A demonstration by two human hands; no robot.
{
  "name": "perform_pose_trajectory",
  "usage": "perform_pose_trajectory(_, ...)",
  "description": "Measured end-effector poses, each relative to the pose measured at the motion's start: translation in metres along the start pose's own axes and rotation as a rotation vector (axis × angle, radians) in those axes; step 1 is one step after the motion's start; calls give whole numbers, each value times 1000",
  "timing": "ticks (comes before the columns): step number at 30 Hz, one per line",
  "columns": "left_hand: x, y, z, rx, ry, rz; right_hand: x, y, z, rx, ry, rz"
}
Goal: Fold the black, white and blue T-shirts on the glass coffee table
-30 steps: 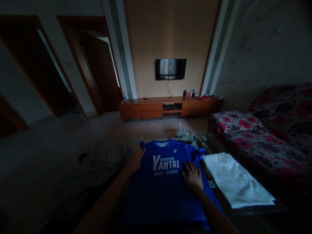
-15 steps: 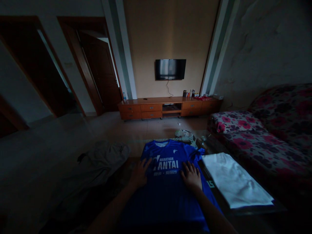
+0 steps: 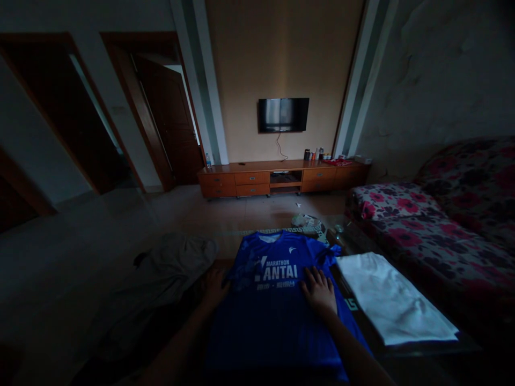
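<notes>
A blue T-shirt (image 3: 273, 316) with white "MARATHON YANTAI" lettering lies spread out, face up, on a glass-topped table, its collar pointing away from me. My right hand (image 3: 319, 292) rests flat on the right side of its chest, fingers spread. At the shirt's left edge is my left hand (image 3: 215, 287), dim and partly in shadow, its fingers loosely stretched out. I cannot tell whether it touches the cloth. Neither hand grips anything.
A folded white garment (image 3: 396, 297) lies on the table to the right. Grey clothing (image 3: 173, 268) is heaped at the left. Beyond the table stand a wooden TV cabinet (image 3: 251, 179) and a wall-mounted television (image 3: 284, 114). A flowered sofa (image 3: 438, 236) is at the right.
My left hand has slid left from the shirt's chest to its left edge. My right hand stays at nearly the same place on the shirt. The view has shifted slightly.
</notes>
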State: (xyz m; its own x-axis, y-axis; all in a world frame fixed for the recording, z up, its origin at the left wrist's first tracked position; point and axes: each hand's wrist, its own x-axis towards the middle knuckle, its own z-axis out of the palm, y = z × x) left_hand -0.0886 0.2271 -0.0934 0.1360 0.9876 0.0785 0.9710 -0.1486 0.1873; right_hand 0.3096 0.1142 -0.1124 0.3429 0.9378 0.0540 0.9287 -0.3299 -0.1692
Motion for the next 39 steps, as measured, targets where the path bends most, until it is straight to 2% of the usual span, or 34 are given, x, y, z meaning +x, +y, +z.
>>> perform_pose_trajectory(6,10,-6,2,-9,62,-30,0,0,-1,7,5,-6)
perform_pose_trajectory(13,14,-9,-5,-48,32,11,1,0,-1,-5,-10,-5)
perform_pose_trajectory(15,11,-1,-7,-53,78,87,1,0,1,-14,-11,-8)
perform_pose_trajectory(17,6,13,-4,-55,98,225,1,1,4,-24,-4,-10)
perform_pose_trajectory(20,-5,38,6,-55,27,461,2,1,7,-39,-10,-4)
perform_pose_trajectory(22,-9,51,12,-48,-35,528,2,1,8,-49,-23,-1)
perform_pose_trajectory(26,-10,70,15,-6,-105,443,3,0,6,-65,-55,-6)
perform_pose_trajectory(32,4,96,2,17,-6,352,4,1,8,-60,-33,-2)
perform_pose_trajectory(39,23,118,0,77,-53,235,3,1,6,-34,-26,-14)
